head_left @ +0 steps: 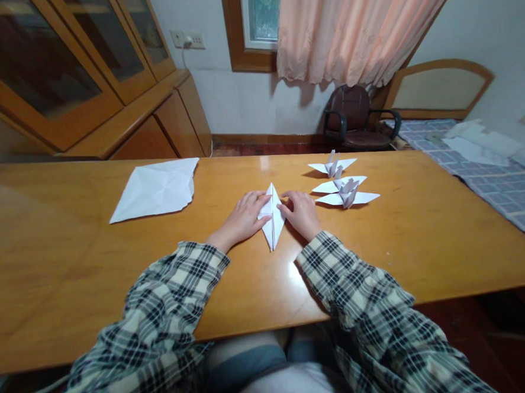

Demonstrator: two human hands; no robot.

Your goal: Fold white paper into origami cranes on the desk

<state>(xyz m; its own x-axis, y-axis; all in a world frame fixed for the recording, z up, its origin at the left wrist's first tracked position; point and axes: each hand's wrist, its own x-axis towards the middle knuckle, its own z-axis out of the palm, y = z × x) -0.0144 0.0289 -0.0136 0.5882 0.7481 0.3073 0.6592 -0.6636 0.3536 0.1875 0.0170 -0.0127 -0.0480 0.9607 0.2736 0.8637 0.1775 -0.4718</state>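
A folded white paper diamond [273,222] lies flat on the wooden table [71,261], its long axis pointing away from me. My left hand [242,218] rests palm down on its left half, fingers stretched flat over the paper. At the right edge of the diamond, my right hand [300,213] has its fingers curled and its fingertips pressing on the paper. Both forearms are in plaid sleeves.
Three finished white paper cranes [346,191] stand just right of my right hand. A creased, unfolded white sheet [157,188] lies at the far left. Beyond the table are a wooden cabinet [104,81], a dark armchair [358,116] and a bed with papers [481,138].
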